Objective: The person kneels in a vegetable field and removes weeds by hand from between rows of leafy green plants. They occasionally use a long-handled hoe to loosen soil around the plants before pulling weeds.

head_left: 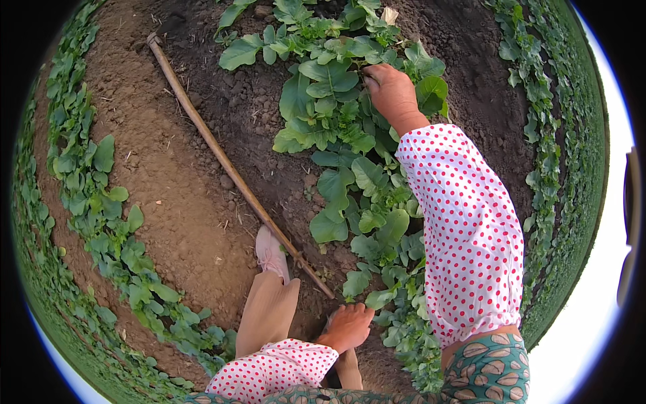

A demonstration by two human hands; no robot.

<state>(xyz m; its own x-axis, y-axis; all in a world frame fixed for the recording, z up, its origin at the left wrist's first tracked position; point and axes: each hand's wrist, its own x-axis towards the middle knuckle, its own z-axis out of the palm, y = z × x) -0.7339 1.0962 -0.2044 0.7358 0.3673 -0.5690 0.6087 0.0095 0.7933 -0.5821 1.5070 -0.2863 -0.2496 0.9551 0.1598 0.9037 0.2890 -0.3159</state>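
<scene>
My right hand (pixel 393 93) reaches into a row of leafy green crop plants (pixel 330 78), its fingers pinched around a thin stem low among the leaves. Foliage partly hides what the fingertips hold. My left hand (pixel 348 325) is bent near my knee, beside the lower leaves of the same row. Its fingers curl downward and I cannot tell whether they hold anything. Just ahead of it ends a long wooden tool handle (pixel 222 159), which lies slantwise on the soil left of the row. The handle's far end (pixel 153 39) meets dark soil, and no blade shows clearly.
My pink shoe (pixel 270 252) stands against the handle. Bare, cloddy soil (pixel 166 202) runs between the rows. Another crop row (pixel 108 202) curves along the left, and more rows (pixel 542 126) stretch to the right. A pale dry scrap (pixel 389 15) sits near the top.
</scene>
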